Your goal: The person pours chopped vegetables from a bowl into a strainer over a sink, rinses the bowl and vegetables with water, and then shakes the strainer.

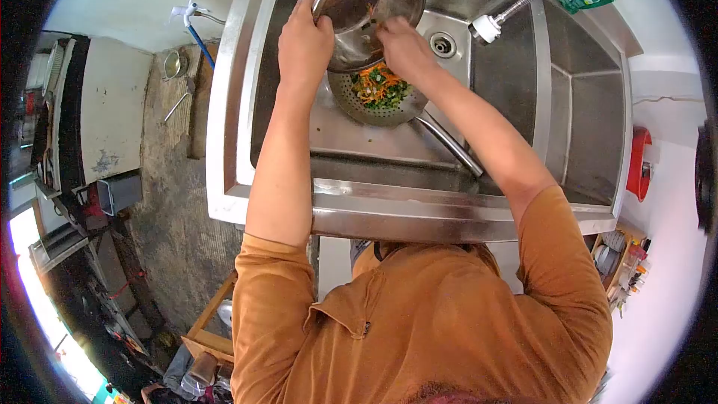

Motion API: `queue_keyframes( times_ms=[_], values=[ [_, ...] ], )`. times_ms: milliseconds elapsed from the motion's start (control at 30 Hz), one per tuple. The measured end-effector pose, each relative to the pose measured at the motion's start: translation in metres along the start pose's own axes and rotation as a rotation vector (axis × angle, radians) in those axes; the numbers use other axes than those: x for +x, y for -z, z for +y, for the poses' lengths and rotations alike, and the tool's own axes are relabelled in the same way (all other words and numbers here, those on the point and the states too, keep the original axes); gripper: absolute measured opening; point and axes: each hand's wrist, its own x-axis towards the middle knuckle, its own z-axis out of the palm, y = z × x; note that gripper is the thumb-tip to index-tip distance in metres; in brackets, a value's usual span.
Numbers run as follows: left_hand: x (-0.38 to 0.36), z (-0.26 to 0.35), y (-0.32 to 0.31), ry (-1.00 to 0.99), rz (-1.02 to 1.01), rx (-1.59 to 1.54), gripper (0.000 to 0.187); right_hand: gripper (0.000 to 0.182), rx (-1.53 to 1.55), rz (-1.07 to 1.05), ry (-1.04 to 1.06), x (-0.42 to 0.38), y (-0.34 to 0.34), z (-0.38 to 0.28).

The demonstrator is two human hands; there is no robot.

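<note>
Left hand (305,43) clamps the tilted steel bowl (370,7) by its rim over the colander (378,101). Right hand (404,49), fingers loosely bent and gripping nothing, scrapes inside. Wet steel likely slippery, so the rim looks the safest hold.

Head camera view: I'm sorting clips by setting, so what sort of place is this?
Probably a working kitchen's wash area. A large steel sink has a flexible spray faucet, and the left hand tips a metal bowl of chopped vegetables into a colander.
</note>
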Motion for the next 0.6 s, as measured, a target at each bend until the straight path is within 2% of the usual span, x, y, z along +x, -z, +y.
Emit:
queue_keyframes(
  times_ms=[67,200,267,400,467,500,567,600],
  values=[
    [-0.001,0.004,0.004,0.041,-0.048,-0.053,0.059,0.024,-0.036,0.186,-0.033,0.018,0.005,0.006],
    [-0.004,0.005,0.004,0.034,-0.05,-0.107,0.058,0.034,-0.186,0.098,-0.076,0.043,-0.022,0.022],
    [-0.003,0.006,0.002,-0.026,-0.04,-0.065,0.058,0.034,-0.169,0.169,-0.005,0.045,-0.034,0.022],
    [-0.003,0.011,0.004,-0.015,-0.037,-0.11,0.058,0.028,-0.091,0.165,0.155,0.035,-0.027,0.014],
    [-0.004,0.012,0.006,0.012,-0.055,-0.115,0.057,0.025,-0.009,0.002,0.079,0.031,-0.031,0.008],
    [-0.004,0.01,0.004,0.014,-0.056,-0.115,0.057,0.025,-0.009,0.0,0.079,0.027,-0.033,0.007],
    [-0.002,0.006,0.001,0.004,-0.011,-0.061,0.057,0.02,0.015,-0.24,-0.044,0.023,-0.03,0.006],
    [-0.001,0.006,0.001,0.004,-0.007,-0.062,0.057,0.02,0.012,-0.239,-0.041,0.019,-0.024,0.006]
  ],
)
